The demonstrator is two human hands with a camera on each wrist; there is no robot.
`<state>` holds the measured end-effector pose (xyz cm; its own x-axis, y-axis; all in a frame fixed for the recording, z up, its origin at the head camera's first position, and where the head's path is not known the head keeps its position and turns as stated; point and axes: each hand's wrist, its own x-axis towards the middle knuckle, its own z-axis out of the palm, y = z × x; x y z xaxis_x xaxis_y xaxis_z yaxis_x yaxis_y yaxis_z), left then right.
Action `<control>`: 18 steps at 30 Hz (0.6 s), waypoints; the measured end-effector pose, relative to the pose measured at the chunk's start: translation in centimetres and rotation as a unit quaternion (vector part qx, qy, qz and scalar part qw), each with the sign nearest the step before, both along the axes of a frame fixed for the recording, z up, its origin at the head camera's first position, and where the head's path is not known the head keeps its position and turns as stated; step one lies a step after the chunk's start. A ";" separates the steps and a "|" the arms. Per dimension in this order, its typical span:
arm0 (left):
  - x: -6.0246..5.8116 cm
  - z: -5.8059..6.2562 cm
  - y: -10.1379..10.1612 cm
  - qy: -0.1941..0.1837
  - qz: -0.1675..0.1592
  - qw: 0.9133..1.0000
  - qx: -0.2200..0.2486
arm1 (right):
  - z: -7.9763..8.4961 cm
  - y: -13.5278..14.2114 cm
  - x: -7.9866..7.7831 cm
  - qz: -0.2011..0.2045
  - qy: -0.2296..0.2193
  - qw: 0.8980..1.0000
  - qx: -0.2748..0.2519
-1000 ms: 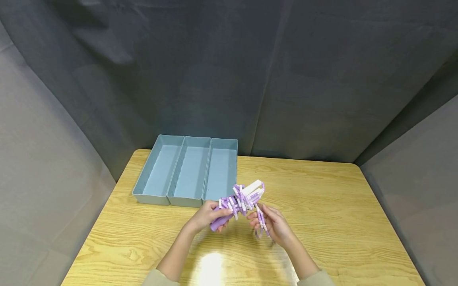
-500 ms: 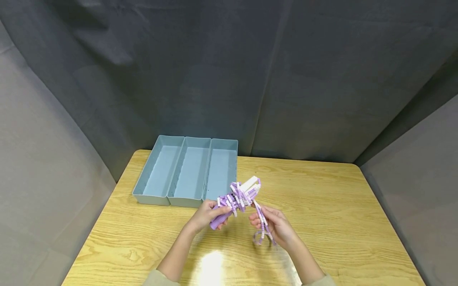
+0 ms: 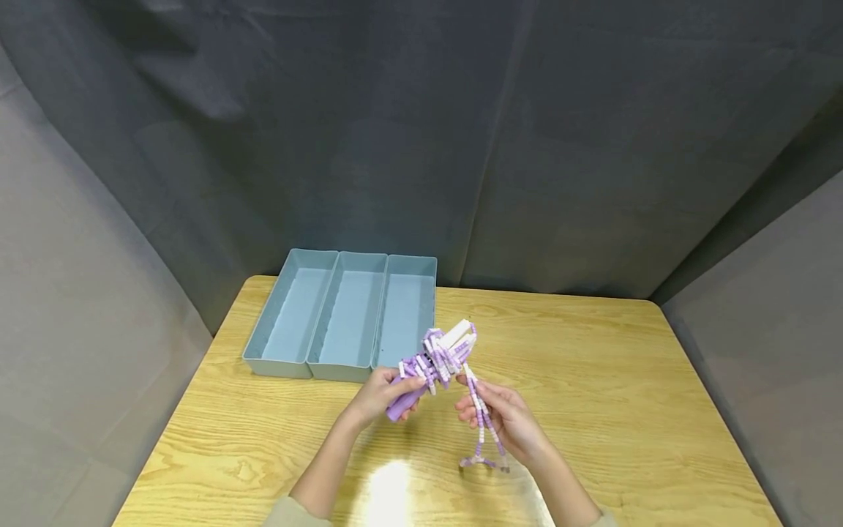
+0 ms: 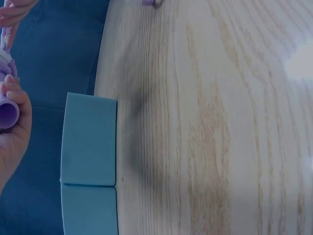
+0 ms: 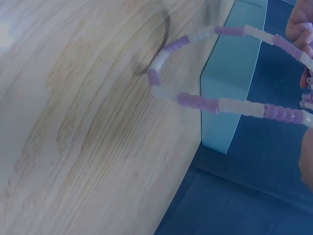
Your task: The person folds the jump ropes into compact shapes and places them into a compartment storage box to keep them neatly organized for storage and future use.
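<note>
A beaded jump rope (image 3: 448, 355) with purple and white segments is bundled round its handles above the table. My left hand (image 3: 380, 395) grips the purple handle (image 3: 402, 405); in the left wrist view the hollow end of the purple handle (image 4: 7, 115) shows beside my fingers. A white handle (image 3: 457, 333) juts from the bundle's far end. My right hand (image 3: 503, 417) pinches the beaded rope at the bundle's right side. From there a loose loop (image 3: 481, 432) hangs down, and its curve (image 5: 195, 100) spreads wide in the right wrist view.
Three blue-grey trays (image 3: 308, 361) stand side by side on the wooden table (image 3: 626, 402), toward the back left. The rightmost tray lies just behind my left hand. Dark curtains (image 3: 593, 146) rise behind the table's far edge.
The loose beaded loop under my right hand has grown longer and hangs lower. The bundle has shifted slightly up and left, while my left hand keeps its grip on the purple handle.
</note>
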<state>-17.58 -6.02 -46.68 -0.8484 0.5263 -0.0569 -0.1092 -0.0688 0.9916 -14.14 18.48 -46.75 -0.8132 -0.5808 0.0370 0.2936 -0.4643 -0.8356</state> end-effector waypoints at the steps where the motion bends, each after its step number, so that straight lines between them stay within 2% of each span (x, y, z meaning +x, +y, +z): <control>1: 0.0 -0.1 0.1 -0.001 -0.001 1.000 0.003 | -0.2 0.0 -0.1 0.002 0.001 1.000 0.000; 7: -0.7 -2.6 0.1 0.001 0.013 1.000 0.012 | -0.6 -0.1 0.1 0.000 0.010 1.000 0.015; 12: -0.5 -2.4 0.1 0.003 0.025 1.000 0.009 | -0.6 -0.2 0.4 -0.012 0.020 0.999 0.042; 18: -0.5 -2.4 0.1 0.004 0.032 0.999 0.015 | -0.6 -0.2 0.6 -0.030 0.030 0.994 0.097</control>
